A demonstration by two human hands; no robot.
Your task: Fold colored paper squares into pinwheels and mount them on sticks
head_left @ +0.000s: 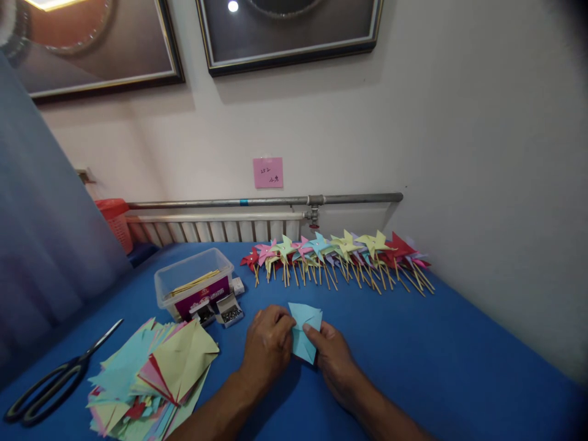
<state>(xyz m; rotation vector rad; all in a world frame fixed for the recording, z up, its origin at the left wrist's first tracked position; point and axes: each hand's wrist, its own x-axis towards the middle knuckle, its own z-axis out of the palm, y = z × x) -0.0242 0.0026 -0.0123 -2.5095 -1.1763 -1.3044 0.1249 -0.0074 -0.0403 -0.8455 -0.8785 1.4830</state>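
Note:
Between my hands, above the blue table, is a light-blue square of paper (302,349) with slits cut in from its corners. My right hand (334,354) grips its right edge, thumb on top and fingers beneath. My left hand (271,337) has its fingers curled together at the paper's left edge, pinching it there; whether anything small sits in those fingertips is hidden. Left of my hands lies a loose pile of cut paper squares (184,358) in several colours. Two small open boxes of pins (230,311) stand just behind it.
A clear plastic tub (168,278) holds thin wooden sticks (195,282). Black-handled scissors (76,367) lie at far left. Along the back, a row of paper pinwheels (346,245) on sticks rests near the wall. A radiator (215,229), pipe and red basket (114,220) are behind.

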